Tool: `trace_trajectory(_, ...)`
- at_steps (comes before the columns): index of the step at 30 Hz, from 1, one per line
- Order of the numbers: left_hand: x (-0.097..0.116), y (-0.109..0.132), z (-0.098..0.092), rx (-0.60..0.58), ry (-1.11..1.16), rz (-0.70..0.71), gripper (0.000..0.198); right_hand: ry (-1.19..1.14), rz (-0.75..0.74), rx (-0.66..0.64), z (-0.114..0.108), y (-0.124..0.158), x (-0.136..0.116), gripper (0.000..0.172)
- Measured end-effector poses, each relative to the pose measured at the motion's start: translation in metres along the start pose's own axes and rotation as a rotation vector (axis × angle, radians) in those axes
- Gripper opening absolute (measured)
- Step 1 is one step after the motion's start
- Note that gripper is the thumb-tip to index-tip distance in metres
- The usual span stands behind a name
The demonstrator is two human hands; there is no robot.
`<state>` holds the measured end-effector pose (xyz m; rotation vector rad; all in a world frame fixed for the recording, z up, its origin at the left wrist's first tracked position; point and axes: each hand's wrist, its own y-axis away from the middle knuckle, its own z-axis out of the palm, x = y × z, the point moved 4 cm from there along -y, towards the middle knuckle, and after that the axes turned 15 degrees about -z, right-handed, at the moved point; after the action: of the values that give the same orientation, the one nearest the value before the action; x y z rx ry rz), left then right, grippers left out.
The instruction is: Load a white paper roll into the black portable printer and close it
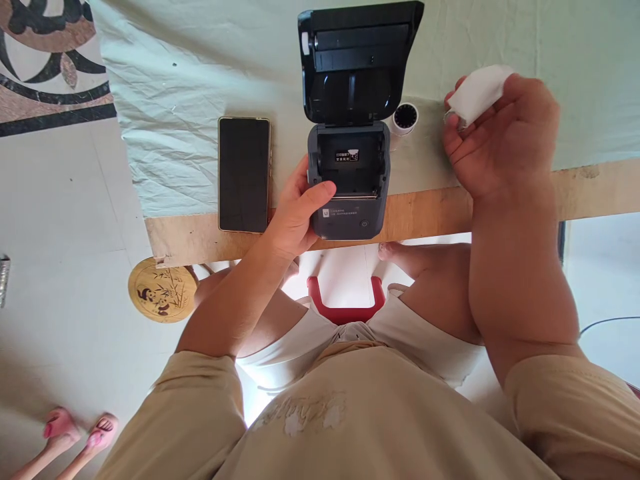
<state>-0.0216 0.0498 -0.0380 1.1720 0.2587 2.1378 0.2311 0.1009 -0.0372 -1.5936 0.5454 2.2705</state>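
A dark grey portable label printer (pixel 350 220) is at the table's front edge, its black lid (pixel 357 67) swung up and back. Inside the open compartment, a small black-and-white sticker (pixel 347 155) shows on the floor, and no roll is visible there. My left hand (pixel 300 210) grips the printer's left side, thumb over its front rim. Off to the right, above the cloth, my right hand (pixel 515 127) is closed around a white piece of paper (pixel 480 90); a shiny bit shows at its lower end. A small white roll with a black core (pixel 405 119) stands just right of the printer.
A smartphone (pixel 244 175) with a dark screen lies left of the printer. Pale green cloth (pixel 175 100) covers the wooden table (pixel 430 212). Below are a round panda-patterned wooden piece (pixel 163 290) and a red stool (pixel 345 312). Another person's feet (pixel 83 430) are at lower left.
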Motion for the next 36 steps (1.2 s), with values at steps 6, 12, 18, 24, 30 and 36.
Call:
trace_trajectory(6, 0.000, 0.001, 0.001, -0.019, -0.009, 0.004, 0.035, 0.001, 0.056, 0.064, 0.003, -0.008, 0.005, 0.030)
trace_trajectory(12, 0.001, 0.001, 0.002, 0.000, -0.015, 0.000, 0.035, -0.056, 0.062, 0.015, 0.008, 0.000, -0.001, 0.030)
trace_trajectory(18, 0.001, 0.001, 0.004, 0.014, -0.027, -0.007, 0.035, -0.052, -0.236, 0.068, 0.026, 0.019, -0.018, 0.015)
trace_trajectory(24, 0.001, 0.001, 0.001, -0.002, -0.027, 0.018, 0.032, 0.016, -0.517, -0.071, 0.069, 0.040, -0.039, 0.016)
trace_trajectory(30, -0.002, 0.002, -0.003, -0.022, -0.043, -0.008, 0.038, 0.027, -0.456, -0.262, 0.084, 0.054, -0.043, 0.021)
trace_trajectory(36, 0.000, 0.005, 0.000, -0.012, -0.038, -0.022, 0.038, -0.104, -0.218, -0.116, 0.071, 0.040, -0.039, 0.024)
